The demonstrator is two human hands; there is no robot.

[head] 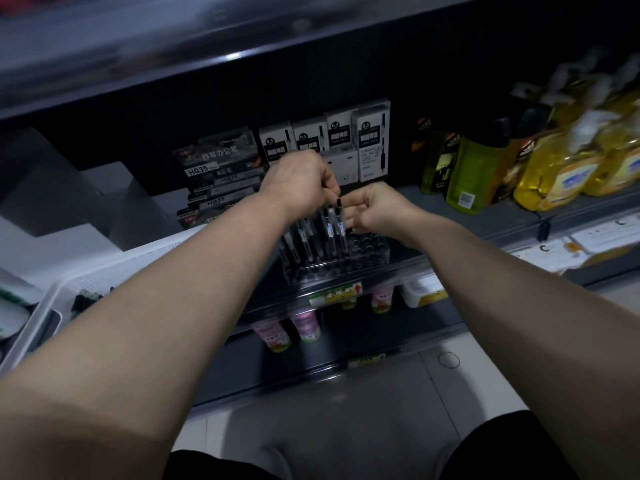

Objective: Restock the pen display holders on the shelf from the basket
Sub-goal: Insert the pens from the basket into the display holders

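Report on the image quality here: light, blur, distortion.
Head view: dim overall, back panel nearly black; the upper shelf at top left is smeared by blur; the yellow bottles at right are soft; wide-angle distortion bends straight lines; the pens in the clear holder look fairly sharp.

Left hand [298,178], right hand [377,209] and forearms [156,323] bare. Black clothing [502,452] over both knees.
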